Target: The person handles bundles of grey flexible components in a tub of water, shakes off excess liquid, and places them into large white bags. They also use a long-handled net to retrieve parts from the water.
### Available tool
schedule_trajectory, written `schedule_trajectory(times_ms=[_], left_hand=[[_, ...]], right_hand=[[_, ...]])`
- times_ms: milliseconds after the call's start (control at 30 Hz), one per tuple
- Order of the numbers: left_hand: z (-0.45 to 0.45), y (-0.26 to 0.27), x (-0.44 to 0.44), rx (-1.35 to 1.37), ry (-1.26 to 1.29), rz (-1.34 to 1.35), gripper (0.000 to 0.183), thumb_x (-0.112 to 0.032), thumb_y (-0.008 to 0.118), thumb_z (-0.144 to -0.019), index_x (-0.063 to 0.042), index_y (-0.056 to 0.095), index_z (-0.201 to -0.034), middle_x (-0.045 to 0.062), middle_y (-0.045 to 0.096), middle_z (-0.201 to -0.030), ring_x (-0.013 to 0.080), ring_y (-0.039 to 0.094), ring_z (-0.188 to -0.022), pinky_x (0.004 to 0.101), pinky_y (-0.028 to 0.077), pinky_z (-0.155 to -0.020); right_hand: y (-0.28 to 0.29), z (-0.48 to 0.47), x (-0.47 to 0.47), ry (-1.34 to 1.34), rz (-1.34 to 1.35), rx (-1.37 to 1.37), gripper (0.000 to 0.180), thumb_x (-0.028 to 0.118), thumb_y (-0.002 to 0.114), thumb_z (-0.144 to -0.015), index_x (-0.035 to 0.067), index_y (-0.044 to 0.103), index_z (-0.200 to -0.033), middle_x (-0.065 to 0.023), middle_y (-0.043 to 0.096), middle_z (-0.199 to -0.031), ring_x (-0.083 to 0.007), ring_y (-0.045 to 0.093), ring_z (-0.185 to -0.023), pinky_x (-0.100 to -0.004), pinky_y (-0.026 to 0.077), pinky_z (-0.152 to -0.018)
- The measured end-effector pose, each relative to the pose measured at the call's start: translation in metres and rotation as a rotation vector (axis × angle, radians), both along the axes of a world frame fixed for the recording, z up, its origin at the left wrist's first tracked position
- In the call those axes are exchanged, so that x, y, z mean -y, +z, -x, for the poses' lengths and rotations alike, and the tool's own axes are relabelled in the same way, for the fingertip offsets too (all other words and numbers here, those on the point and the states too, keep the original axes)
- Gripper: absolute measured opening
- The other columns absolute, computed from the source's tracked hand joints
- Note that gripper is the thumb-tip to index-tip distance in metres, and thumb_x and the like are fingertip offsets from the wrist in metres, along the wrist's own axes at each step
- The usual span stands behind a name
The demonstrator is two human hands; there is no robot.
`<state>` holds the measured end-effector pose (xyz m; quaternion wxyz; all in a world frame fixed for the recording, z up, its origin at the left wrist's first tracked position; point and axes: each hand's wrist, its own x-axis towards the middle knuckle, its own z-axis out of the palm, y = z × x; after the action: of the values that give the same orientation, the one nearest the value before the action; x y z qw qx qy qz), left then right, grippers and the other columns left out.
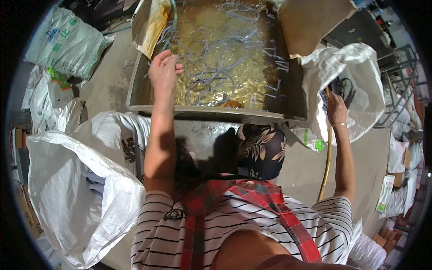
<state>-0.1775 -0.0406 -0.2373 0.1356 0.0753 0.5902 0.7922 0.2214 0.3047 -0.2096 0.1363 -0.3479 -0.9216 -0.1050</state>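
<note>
A metal tank (216,110) of rippling yellowish water stands before me, with several thin bluish loops (233,86) in it. Over its near left part is my left hand (165,69), fingers curled; whether it holds one of the thin pieces I cannot tell. My right hand (336,108) is closed around a bamboo stick (327,165) at the mouth of a white woven sack (364,71), right of the tank. Dark, thin looped items (344,88) lie inside that sack. The stick slants down towards my right side.
A large open white sack (84,202) with grey-blue pieces inside stands at my left. Filled bags (67,44) lie at the far left. A brown board (314,23) and a yellow-stained sheet (150,27) flank the tank. Bags and a metal rack (400,84) are at the right.
</note>
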Motion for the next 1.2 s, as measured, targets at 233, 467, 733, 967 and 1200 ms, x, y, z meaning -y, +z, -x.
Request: schedule_trajectory(times_ms=[233, 467, 733, 967, 1200], left_hand=[[0.018, -0.010, -0.002, 0.168, 0.071, -0.038, 0.028, -0.006, 0.053, -0.082, 0.003, 0.047, -0.108, 0.011, 0.058, -0.086, 0.0149, 0.057, -0.062, 0.0230, 0.050, -0.052], [0.025, -0.006, 0.002, 0.168, 0.088, 0.002, 0.030, -0.007, 0.053, -0.082, 0.005, 0.044, -0.108, 0.011, 0.057, -0.089, 0.0130, 0.057, -0.063, 0.0199, 0.048, -0.054], [0.035, -0.020, -0.002, 0.139, 0.006, -0.056, 0.030, -0.008, 0.051, -0.083, 0.007, 0.045, -0.108, 0.009, 0.057, -0.087, 0.0119, 0.055, -0.066, 0.0208, 0.048, -0.058], [0.048, -0.085, 0.003, -0.611, -0.057, 0.531, 0.049, -0.009, 0.060, -0.075, 0.001, 0.044, -0.120, 0.012, 0.057, -0.099, 0.0201, 0.058, -0.084, 0.0292, 0.047, -0.075], [0.024, -0.041, -0.037, -0.677, -0.153, 0.676, 0.036, -0.014, 0.066, -0.071, -0.003, 0.060, -0.105, 0.013, 0.062, -0.094, 0.0230, 0.059, -0.086, 0.0310, 0.044, -0.077]], right_hand=[[-0.092, 0.236, 0.065, 0.522, 0.421, 0.331, 0.032, 0.028, 0.054, -0.082, 0.008, 0.057, -0.106, -0.0159, 0.058, -0.100, -0.0322, 0.055, -0.094, -0.0396, 0.046, -0.078], [-0.188, 0.412, 0.102, 0.475, 0.505, 0.062, 0.020, 0.017, 0.053, -0.075, 0.004, 0.058, -0.089, -0.0151, 0.061, -0.090, -0.0329, 0.058, -0.089, -0.0405, 0.046, -0.076], [-0.288, 0.434, 0.058, 0.273, 0.621, 0.281, 0.025, 0.022, 0.053, -0.079, -0.001, 0.056, -0.090, -0.0222, 0.060, -0.090, -0.0371, 0.058, -0.086, -0.0429, 0.047, -0.075], [-0.120, 0.411, 0.095, 0.738, 0.245, 0.306, 0.023, 0.015, 0.045, -0.084, 0.008, 0.052, -0.104, -0.0175, 0.061, -0.083, -0.0323, 0.060, -0.074, -0.0422, 0.047, -0.062], [0.011, 0.377, 0.149, 1.276, 0.029, 0.384, 0.026, 0.015, 0.053, -0.080, 0.007, 0.055, -0.105, -0.0128, 0.060, -0.089, -0.0309, 0.060, -0.073, -0.0376, 0.049, -0.062]])
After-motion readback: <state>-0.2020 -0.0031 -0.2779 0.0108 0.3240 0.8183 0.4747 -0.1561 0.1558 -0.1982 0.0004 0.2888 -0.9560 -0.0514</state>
